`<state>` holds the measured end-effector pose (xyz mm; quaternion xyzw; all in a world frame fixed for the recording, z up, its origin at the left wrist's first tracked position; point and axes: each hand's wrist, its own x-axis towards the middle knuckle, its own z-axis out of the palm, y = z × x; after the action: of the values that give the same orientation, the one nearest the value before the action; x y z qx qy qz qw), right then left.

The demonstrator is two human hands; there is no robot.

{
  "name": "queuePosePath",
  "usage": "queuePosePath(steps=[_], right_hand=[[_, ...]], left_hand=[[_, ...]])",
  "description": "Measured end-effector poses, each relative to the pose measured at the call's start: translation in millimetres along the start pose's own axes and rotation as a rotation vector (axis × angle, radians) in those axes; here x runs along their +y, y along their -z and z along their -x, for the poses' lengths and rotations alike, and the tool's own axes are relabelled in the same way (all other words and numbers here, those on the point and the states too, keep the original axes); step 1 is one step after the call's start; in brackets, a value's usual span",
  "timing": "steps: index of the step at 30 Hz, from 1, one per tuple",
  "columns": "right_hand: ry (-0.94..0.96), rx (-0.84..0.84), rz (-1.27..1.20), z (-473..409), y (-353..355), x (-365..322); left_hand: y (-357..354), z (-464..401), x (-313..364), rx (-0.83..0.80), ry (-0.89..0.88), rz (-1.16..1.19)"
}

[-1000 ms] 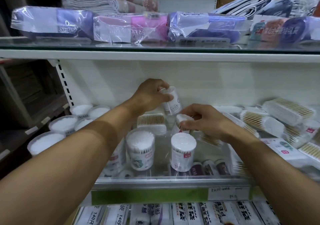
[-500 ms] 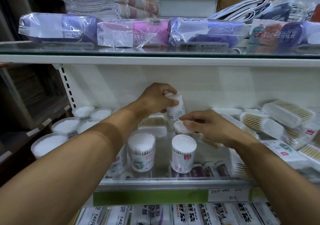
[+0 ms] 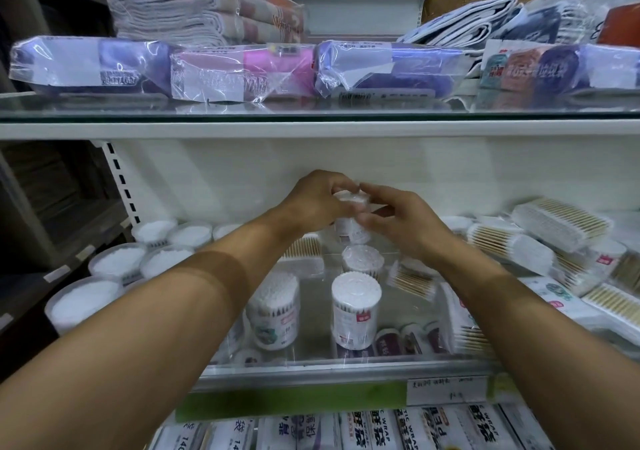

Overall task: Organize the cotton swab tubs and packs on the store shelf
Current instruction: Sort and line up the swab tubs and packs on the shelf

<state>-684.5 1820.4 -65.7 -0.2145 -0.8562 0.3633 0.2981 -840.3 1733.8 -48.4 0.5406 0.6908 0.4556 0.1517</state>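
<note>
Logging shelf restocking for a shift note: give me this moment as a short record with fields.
setting: store shelf, glass-fronted
left hand: grips a small swab tub at the back
right hand: fingers on the same tub
front row: two upright swab tubs
left side: wide round tubs
right side: piled flat swab packs

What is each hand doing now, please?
Left hand: grips the small white cylindrical plastic cotton swab tub at its top.
Right hand: fingers curled on the same tub.
</note>
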Motion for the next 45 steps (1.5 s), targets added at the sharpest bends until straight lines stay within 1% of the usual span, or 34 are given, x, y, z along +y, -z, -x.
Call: queuePosePath(steps=[3,5,12,15,21,24,27,31,34,40,43,45], right_hand=[[0.026,0.023,0.043,-6.8,-4.4,1.5],[0.010,0.021,0.045,-10.1,-6.7,6.6],[-0.067,-0.038,-0.182,-8.3,1.7,11.5],[-0.085,-0.070,-0.184,-8.3,3.5,13.0],[-0.105,-0.103,-0.202,-7.9,-1.5,16.7],[-0.088,-0.062,-0.135,-9.8,-5.0,16.6],[-0.036,-0.021,-0.053,-12.8,-4.2,19.5],[-0.002,0.017,-0.025,-14.9,0.9,24.0],[-0.022,0.077,-0.035,-15.9,2.3,23.9],[-0.020,0.119,-0.057,-16.2,2.5,21.1],[-0.033,0.108,-0.037,-14.1,1.7,20.9],[-0.034,0.093,0.016,-10.3,-0.5,24.4]], left_hand=[[-0.8,0.9,3.5,-0.006,-0.002,0.009],[0.2,1.6,4.8,-0.030,0.012,0.001],[12.9,0.0,-3.2,-0.117,0.080,0.064],[13.1,-0.3,-8.4,-0.144,0.081,0.078],[5.9,-3.4,-15.8,-0.138,0.080,0.064],[0.2,-5.3,-15.5,-0.134,0.039,-0.014],[-1.1,-9.4,-15.5,-0.088,0.018,-0.065],[-0.4,-11.5,-18.2,-0.082,0.053,0.049],[-1.3,-10.0,-15.1,-0.097,0.064,0.102],[4.1,-8.2,-10.5,-0.136,0.098,0.156],[1.8,-7.8,-14.2,-0.131,0.082,0.109],[-0.7,-7.9,-20.5,-0.138,0.052,0.025]])
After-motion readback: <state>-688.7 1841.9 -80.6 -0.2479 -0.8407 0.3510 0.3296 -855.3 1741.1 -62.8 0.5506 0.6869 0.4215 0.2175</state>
